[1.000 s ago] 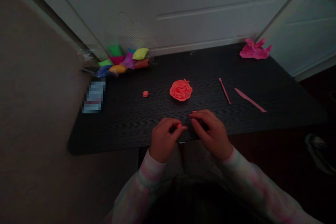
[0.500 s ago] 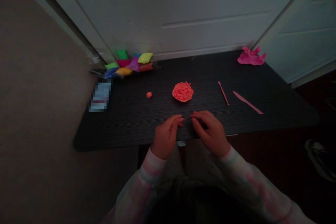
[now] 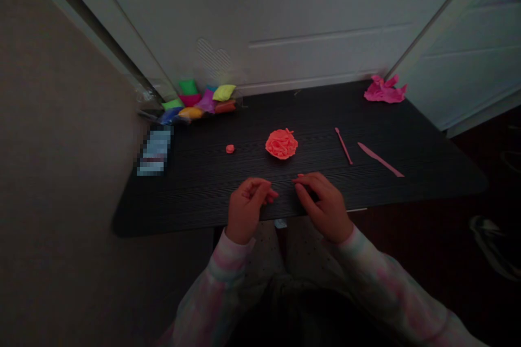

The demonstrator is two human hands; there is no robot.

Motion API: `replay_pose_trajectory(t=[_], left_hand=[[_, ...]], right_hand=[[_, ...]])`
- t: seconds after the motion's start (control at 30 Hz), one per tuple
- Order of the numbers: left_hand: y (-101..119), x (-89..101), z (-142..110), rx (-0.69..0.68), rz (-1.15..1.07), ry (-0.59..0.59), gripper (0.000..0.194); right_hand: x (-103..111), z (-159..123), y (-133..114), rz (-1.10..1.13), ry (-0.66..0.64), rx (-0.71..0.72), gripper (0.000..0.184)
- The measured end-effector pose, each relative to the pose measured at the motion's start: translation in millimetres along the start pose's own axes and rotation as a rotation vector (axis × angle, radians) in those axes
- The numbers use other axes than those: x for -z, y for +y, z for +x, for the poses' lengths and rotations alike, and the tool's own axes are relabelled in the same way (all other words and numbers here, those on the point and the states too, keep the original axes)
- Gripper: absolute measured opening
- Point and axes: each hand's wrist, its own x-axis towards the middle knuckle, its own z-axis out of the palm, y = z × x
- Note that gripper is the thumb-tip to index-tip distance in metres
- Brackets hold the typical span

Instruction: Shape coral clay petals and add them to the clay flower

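Note:
My left hand [image 3: 249,207] is closed at the table's front edge, thumb pressed against the index finger. The small lump of coral modelling clay seen earlier in this pinch is now hidden by the fingers. My right hand [image 3: 324,203] is curled just to its right, thumb and index tips close together. A tiny coral spot shows at its fingertips; whether it is clay or a nail I cannot tell. Beyond both hands sits a ruffled coral clay flower [image 3: 281,145], touched by neither. A small coral clay ball [image 3: 230,149] lies to its left.
On the dark table [image 3: 195,190] lie a thin pink modelling stick [image 3: 344,146] and a pink plastic knife [image 3: 380,159] at right. Crumpled pink material [image 3: 385,90] is at back right. Colourful clay packets [image 3: 191,113] lie at back left, near a blurred-out rectangle [image 3: 155,152]. A white door [image 3: 325,16] stands behind.
My left thumb has moved up against the index finger, covering the coral clay lump, and the left hand has shifted slightly left. My right hand keeps nearly the same pose. The view has shifted a little.

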Motion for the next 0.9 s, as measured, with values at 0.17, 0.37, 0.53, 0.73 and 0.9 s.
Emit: replay_pose_trajectory(t=[0.17,0.37,0.53,0.73,0.9], left_hand=[[-3.3,2.6,3.1,0.038,-0.094,-0.026,0.021],[-0.9,5.1,4.7,0.149,-0.391,-0.020,0.021],[1.0,6.9,5.1,0.158,-0.447,-0.059,0.022],[-0.4,7.3,6.0,0.186,-0.427,-0.036,0.020],[-1.1,6.0,7.2,0.135,-0.476,0.003,0.028]], right_hand=[[-0.2,0.1,-0.1,-0.007,0.002,-0.003,0.012],[-0.7,0.2,-0.6,-0.017,0.006,0.002,0.013],[-1.1,-0.2,-0.5,-0.018,0.009,0.000,0.013],[-1.2,0.2,-0.6,-0.020,0.006,-0.005,0.013],[-1.0,0.7,-1.1,-0.021,0.004,-0.008,0.013]])
